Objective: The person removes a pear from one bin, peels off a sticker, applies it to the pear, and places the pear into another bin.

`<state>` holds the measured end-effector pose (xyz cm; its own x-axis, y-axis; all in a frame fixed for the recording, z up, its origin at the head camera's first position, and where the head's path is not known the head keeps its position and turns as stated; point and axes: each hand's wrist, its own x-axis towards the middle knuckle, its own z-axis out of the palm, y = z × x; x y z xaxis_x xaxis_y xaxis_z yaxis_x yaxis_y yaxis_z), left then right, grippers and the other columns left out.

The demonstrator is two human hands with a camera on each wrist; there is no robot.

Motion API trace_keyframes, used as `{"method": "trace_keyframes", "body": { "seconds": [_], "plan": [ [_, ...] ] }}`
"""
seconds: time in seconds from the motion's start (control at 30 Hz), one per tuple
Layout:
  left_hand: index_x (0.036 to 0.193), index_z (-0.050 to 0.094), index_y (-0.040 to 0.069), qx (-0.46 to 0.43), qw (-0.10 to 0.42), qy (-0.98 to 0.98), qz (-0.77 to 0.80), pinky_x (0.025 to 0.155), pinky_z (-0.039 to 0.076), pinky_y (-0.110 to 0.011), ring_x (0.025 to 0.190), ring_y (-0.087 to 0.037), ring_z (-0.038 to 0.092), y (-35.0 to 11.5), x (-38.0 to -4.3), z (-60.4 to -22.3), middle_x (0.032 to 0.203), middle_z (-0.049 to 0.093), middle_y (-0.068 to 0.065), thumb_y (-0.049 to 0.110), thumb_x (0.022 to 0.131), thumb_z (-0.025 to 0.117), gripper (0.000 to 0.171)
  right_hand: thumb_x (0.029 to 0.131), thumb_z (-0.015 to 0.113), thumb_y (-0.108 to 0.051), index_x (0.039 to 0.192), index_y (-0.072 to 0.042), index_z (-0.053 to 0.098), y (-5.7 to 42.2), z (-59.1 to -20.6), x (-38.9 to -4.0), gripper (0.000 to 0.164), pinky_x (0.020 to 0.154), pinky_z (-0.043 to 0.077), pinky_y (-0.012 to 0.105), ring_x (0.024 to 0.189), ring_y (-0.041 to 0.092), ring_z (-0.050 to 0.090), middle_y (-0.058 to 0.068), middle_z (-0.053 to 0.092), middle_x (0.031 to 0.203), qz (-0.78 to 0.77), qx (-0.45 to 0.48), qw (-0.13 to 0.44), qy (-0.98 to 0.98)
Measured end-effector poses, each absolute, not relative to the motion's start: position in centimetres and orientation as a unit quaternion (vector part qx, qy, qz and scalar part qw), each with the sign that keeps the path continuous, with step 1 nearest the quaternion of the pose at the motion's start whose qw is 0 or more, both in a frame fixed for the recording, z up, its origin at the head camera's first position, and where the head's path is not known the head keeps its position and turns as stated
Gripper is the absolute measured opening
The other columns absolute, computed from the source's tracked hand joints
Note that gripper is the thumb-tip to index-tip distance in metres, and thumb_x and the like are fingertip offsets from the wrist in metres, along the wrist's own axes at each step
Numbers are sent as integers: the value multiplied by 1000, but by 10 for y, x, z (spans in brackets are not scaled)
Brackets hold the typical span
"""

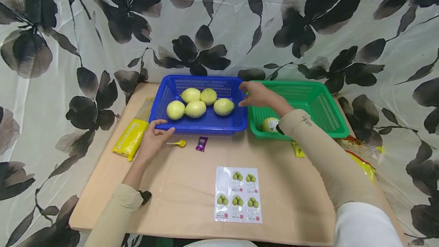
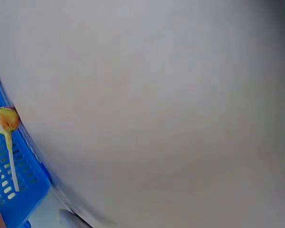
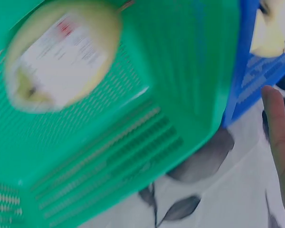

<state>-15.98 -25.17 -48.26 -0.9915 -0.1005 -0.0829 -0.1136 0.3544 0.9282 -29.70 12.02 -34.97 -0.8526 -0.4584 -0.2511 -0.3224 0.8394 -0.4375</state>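
My left hand [image 1: 153,139] is at the near left corner of a blue basket [image 1: 205,129], fingertips right at the rim and thumb spread from them. Several pale yellow-green fruits [image 1: 195,109] lie inside that basket. Over the place where the blue basket meets a green basket [image 1: 330,115], my right hand [image 1: 258,94] hovers with fingers loosely bent and nothing between them. In the green basket sits one similar fruit [image 3: 97,35] bearing a white sticker [image 3: 61,59], blurred in the right wrist view. Part of the right forearm covers the green basket's near rim.
A yellow lollipop [image 1: 181,143] and a purple wrapped candy [image 1: 201,144] lie before the blue basket. On the left is a yellow packet [image 1: 132,138]. A sheet of fruit stickers [image 1: 238,218] lies near the front. A small yellow sachet [image 1: 298,149] is beside the right forearm.
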Motion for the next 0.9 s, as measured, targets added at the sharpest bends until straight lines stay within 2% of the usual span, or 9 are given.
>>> {"method": "trace_keyframes", "body": {
  "seconds": [0.2, 0.37, 0.5, 0.6, 0.67, 0.83, 0.9],
  "plan": [
    [140, 49, 10, -69, 7, 830, 553, 65, 54, -26, 84, -25, 69, -255, -162, -481, 105, 73, -19, 48, 96, 73, 63, 92, 80, -30, 144, 4, 53, 79, -361, -314, 68, 112, 47, 47, 132, 36, 58, 24, 63, 140, -133, -214, 181, 951],
    [136, 51, 11, -76, 4, 832, 549, 61, 52, -27, 81, -30, 67, -255, -164, -481, 97, 72, -13, 44, 96, 75, 57, 93, 80, -34, 148, 2, 50, 55, -372, -323, 73, 116, 43, 47, 141, 36, 50, 20, 54, 151, -85, -189, 219, 953],
    [133, 53, 10, -73, 5, 832, 549, 58, 50, -26, 82, -34, 68, -255, -165, -484, 91, 72, -9, 41, 95, 76, 55, 91, 81, -29, 149, 1, 48, 43, -380, -325, 73, 118, 42, 47, 142, 35, 49, 19, 52, 152, -65, -171, 245, 952],
    [133, 54, 10, -69, 2, 834, 547, 59, 50, -26, 88, -40, 69, -253, -165, -485, 94, 74, -11, 43, 95, 76, 55, 89, 81, -20, 142, 2, 52, 39, -386, -327, 64, 113, 46, 45, 128, 31, 56, 20, 59, 142, -42, -170, 241, 955],
    [132, 54, 10, -69, -2, 835, 546, 59, 51, -27, 91, -42, 69, -252, -165, -484, 95, 75, -13, 42, 95, 76, 54, 88, 82, -17, 137, 1, 56, 40, -406, -343, 59, 111, 48, 44, 122, 29, 58, 19, 63, 137, -27, -171, 237, 956],
    [132, 55, 9, -70, -8, 835, 546, 58, 51, -27, 91, -44, 69, -252, -163, -481, 94, 74, -14, 39, 96, 76, 52, 88, 82, -14, 137, 1, 57, 40, -415, -346, 57, 115, 46, 45, 128, 32, 58, 21, 61, 140, -8, -161, 235, 959],
    [131, 55, 9, -71, -11, 834, 548, 58, 51, -27, 91, -44, 68, -254, -162, -482, 93, 73, -13, 39, 95, 77, 52, 89, 79, -11, 138, 3, 55, 36, -400, -330, 56, 115, 45, 45, 128, 33, 58, 22, 61, 141, -8, -160, 228, 960]
  ]
}}
